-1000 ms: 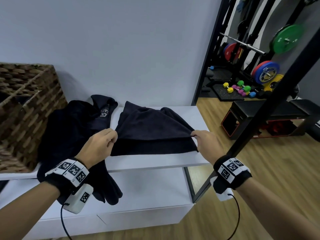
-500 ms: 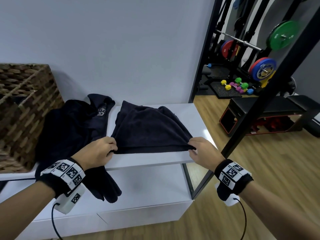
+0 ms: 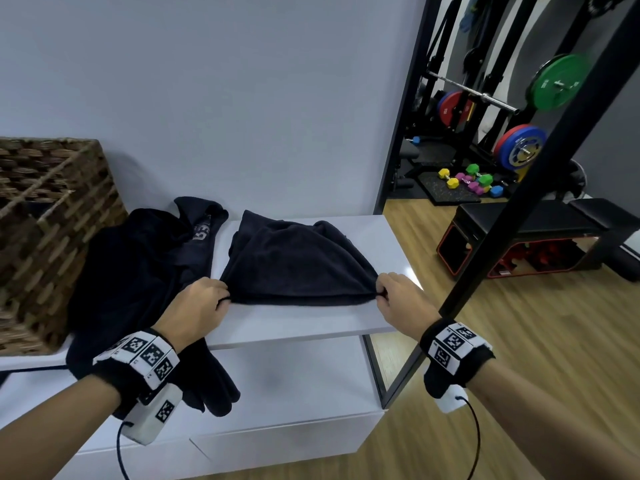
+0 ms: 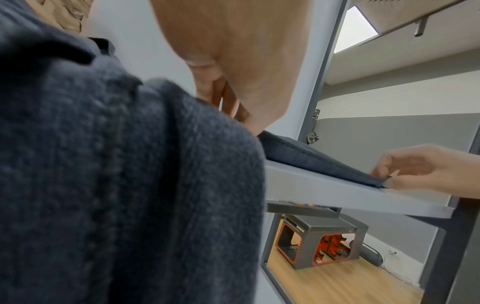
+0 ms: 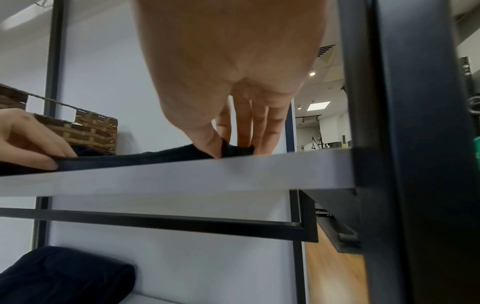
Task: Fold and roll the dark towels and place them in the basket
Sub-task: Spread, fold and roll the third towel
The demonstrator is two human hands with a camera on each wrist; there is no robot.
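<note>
A dark towel (image 3: 298, 261) lies folded over on the white shelf (image 3: 311, 320), its near edge stretched straight between my hands. My left hand (image 3: 221, 296) pinches the near left corner. My right hand (image 3: 382, 292) pinches the near right corner, thumb and fingers on the cloth (image 5: 233, 151) at the shelf top. In the left wrist view the towel edge (image 4: 324, 164) runs to my right hand (image 4: 387, 181). A second dark towel (image 3: 138, 271) lies heaped to the left and hangs over the shelf front. The wicker basket (image 3: 52, 237) stands at the far left.
A black metal post (image 3: 519, 188) of the frame slants up just right of my right hand. Behind the shelf is a plain wall. A black bench (image 3: 540, 237), dumbbells and weight plates stand on the wood floor to the right. A lower white shelf (image 3: 277, 375) runs below.
Both hands have drawn the towel's near edge toward me and down onto the shelf, so it now lies flatter. The heaped towel and basket have not moved.
</note>
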